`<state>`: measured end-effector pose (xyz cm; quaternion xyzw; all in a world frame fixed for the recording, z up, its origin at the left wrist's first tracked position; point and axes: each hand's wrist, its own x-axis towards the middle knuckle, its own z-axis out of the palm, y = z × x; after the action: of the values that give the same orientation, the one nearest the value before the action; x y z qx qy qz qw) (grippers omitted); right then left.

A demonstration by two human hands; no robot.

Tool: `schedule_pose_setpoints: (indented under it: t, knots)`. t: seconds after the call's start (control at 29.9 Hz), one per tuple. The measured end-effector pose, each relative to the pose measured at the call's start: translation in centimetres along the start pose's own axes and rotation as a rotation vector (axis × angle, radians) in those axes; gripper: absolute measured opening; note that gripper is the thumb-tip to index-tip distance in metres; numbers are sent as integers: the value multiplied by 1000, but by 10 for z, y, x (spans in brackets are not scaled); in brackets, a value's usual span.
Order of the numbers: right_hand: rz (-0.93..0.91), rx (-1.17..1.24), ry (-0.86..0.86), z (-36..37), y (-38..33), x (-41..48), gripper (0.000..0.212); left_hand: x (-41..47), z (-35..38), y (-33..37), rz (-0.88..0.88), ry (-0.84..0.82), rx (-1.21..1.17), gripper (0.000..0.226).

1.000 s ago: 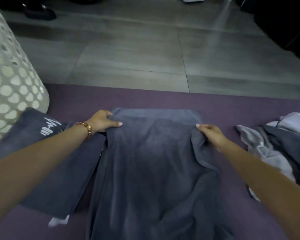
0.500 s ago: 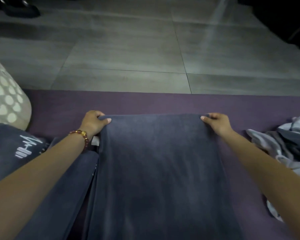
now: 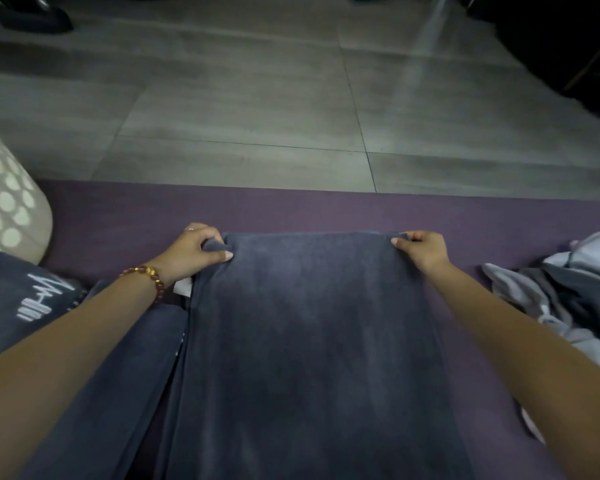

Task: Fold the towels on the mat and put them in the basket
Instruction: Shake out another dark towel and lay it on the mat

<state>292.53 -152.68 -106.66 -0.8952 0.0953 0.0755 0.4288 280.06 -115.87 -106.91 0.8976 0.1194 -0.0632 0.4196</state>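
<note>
Both hands (image 3: 196, 252) pinching towel (image 3: 305, 341) corners

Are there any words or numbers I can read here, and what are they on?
No readable words or numbers.
White mark on the dark folded cloth at the left: a zigzag scribble over stacked bars, not legible as letters.
White tag beside the grey towel: no print can be made out.

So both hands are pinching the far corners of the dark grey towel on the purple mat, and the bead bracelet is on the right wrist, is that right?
Not quite. The bead bracelet is on the left wrist, as the head view shows. The rest holds: the left hand and right hand each pinch a far corner of the dark grey towel on the purple mat.
</note>
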Motion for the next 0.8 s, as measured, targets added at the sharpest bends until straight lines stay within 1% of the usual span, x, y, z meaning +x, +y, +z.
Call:
schedule_pose_setpoints:
  t: [0.03, 0.07, 0.13, 0.23, 0.33, 0.4, 0.5, 0.54, 0.6, 0.67, 0.74, 0.8]
  knots:
    - [0, 5, 16, 0, 1, -1, 17, -3, 2, 6, 13, -14, -6, 15]
    - [-6, 3, 35, -2, 1, -4, 17, -6, 3, 10, 32, -22, -1, 16]
    - [-13, -6, 75, -7, -4, -10, 5, -7, 5, 14, 49, -17, 9, 23]
    - [-17, 32, 112, -15, -10, -13, 12, -11, 0, 18, 30, 111, 22, 27]
    - [44, 268, 62, -25, -13, -20, 13, -23, -8, 22, -36, 282, 102, 26]
    - [77, 406, 73, -35, -14, -31, 12, -33, -16, 27, -28, 361, 125, 21]
    - [37, 590, 146, -57, -17, -57, 5, -48, -28, 36, 74, 399, -39, 17]
    - [4, 633, 175, -65, -17, -67, 10, -54, -32, 42, 96, 420, -73, 20]
    - [-61, 699, 223, -83, -21, -85, 17, -66, -40, 58, 111, 461, -114, 24]
    - [-95, 746, 254, -101, -35, -100, 18, -77, -51, 82, 129, 502, -111, 25]
    - [-113, 777, 289, -123, -60, -111, 16, -87, -67, 115, 154, 533, -65, 17]
    - [-145, 805, 300, -149, -94, -119, 8, -95, -92, 155, 184, 569, 14, 8]
